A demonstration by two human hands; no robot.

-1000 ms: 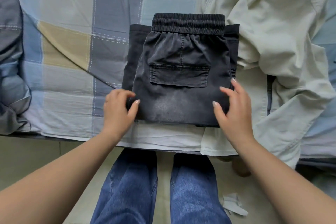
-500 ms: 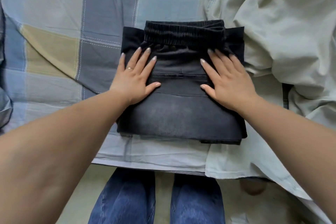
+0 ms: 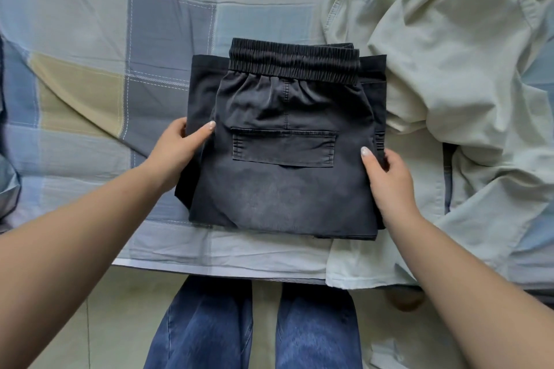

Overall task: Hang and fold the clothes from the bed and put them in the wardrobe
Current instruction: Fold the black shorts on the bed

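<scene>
Folded dark grey trousers (image 3: 284, 177) with an elastic waistband and a back pocket lie near the bed's front edge. My left hand (image 3: 177, 150) grips their left side, thumb on top and fingers tucked under the fabric. On the right side my right hand (image 3: 386, 177) holds them the same way. The left side of the bundle looks slightly raised off the sheet.
The checked blue, grey and beige bedsheet (image 3: 105, 75) covers the bed. A crumpled pale green garment (image 3: 443, 75) lies right of the trousers and hangs over the bed edge. Below, my legs in blue jeans (image 3: 254, 329) stand on a pale tiled floor.
Both hands were pressing flat on top of the trousers half a second ago. They have slid out to the two sides and now grip the bundle's edges.
</scene>
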